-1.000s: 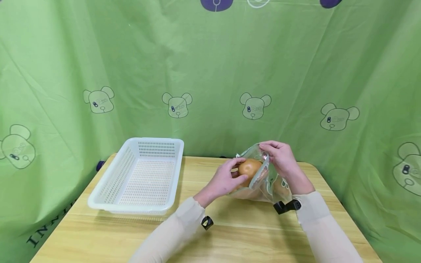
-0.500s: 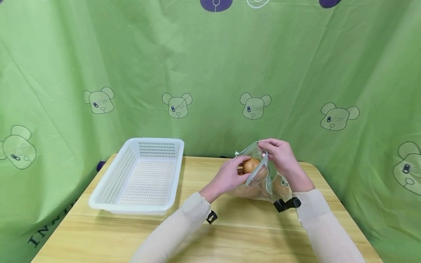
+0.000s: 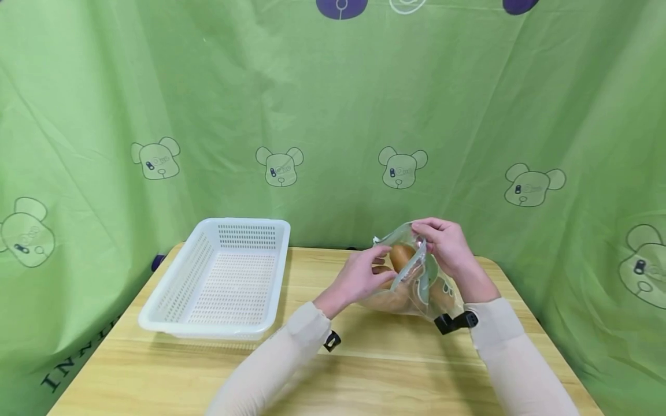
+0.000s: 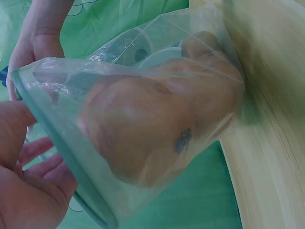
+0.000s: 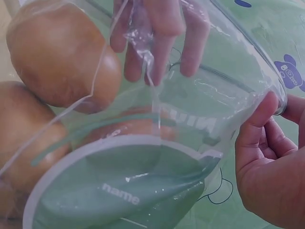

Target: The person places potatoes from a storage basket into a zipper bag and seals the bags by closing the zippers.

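Observation:
Near the table's far right, a clear zip bag (image 3: 419,292) with a green rim lies with its mouth facing left. Smooth brown bun-like things (image 5: 62,57) fill it, and one brown bun (image 3: 402,257) shows just inside the mouth. My right hand (image 3: 446,245) pinches the upper rim between thumb and fingers, holding it up. At the mouth, my left hand (image 3: 359,277) has its fingers inside the bag and its thumb near the rim. Seen through the plastic in the right wrist view, the left fingers (image 5: 162,43) hang loose, apart from the buns.
A white perforated plastic basket (image 3: 283,260) stands on the left of the wooden table (image 3: 374,370), with nothing in it. Green printed cloth (image 3: 333,115) hangs behind and at both sides. Each wrist wears a black strap mount (image 3: 455,322).
My left hand has pushed a bun into the bag and let it go; the bun has slid deeper, away from the fingers. My right hand keeps its pinch on the rim, nearly still.

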Tool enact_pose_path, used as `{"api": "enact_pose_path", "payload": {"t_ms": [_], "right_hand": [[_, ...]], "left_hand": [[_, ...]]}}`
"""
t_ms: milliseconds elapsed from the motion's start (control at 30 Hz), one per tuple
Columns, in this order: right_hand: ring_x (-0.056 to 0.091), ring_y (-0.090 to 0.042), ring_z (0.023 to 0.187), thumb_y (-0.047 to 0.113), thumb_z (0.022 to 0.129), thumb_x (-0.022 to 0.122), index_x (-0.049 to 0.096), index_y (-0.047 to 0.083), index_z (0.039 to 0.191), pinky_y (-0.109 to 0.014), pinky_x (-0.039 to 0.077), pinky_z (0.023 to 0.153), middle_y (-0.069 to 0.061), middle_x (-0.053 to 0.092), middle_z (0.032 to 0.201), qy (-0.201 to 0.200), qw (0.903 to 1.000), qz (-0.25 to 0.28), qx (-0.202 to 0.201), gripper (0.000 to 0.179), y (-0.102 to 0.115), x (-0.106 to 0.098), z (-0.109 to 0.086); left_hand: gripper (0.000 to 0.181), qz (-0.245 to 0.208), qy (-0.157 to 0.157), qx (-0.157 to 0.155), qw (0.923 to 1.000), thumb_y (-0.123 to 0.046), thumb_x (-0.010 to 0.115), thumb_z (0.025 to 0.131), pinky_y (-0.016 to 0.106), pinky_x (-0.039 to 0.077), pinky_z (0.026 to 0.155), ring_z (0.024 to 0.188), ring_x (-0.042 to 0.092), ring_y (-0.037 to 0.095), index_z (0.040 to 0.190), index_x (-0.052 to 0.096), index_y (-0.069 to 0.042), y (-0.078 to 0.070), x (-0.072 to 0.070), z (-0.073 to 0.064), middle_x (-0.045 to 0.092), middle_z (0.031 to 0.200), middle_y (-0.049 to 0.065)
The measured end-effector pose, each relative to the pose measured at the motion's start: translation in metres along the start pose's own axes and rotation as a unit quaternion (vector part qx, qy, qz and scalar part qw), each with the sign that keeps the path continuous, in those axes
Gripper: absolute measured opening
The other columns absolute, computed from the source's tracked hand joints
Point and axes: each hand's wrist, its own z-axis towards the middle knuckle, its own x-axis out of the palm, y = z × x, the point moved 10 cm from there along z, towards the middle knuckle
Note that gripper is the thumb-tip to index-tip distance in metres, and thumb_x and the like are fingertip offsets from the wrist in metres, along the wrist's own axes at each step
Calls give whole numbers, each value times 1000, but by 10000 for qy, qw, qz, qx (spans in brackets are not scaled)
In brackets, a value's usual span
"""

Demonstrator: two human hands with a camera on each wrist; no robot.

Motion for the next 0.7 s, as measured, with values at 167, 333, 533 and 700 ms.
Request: {"api": "enact_pose_path", "payload": {"t_ms": [167,333,533,700], "right_hand": [[57,-9,56,3,89,63,74,12,81,-17,47,49,0,66,69,24,10000,77,47,17,-3,-2,1],[57,-9,55,2,89,63,73,11,81,-17,47,48,-1,66,70,45,9999,76,81,16,-3,-2,0],[57,-9,55,1,89,62,73,10,81,-17,48,49,-2,66,70,126,9999,48,54,16,-2,0,0],[56,-9,55,2,89,62,73,10,82,-17,48,49,-1,66,72,281,9996,-81,55,15,-3,4,1]], "left_hand": [[34,-372,113,-42,9992,-16,67,89,14,48,82,101,62,13,121,58,-5,2,-6,-2,64,115,9],[19,-500,-179,123,9985,-12,61,92,18,50,76,86,60,6,110,61,-6,4,-30,1,66,99,1],[16,-434,-351,160,9983,-8,59,91,21,51,70,82,60,13,106,64,-5,15,-49,10,65,95,3],[39,-212,368,340,9985,2,58,89,22,49,83,108,57,21,127,56,-6,20,-40,18,55,127,7]]}}
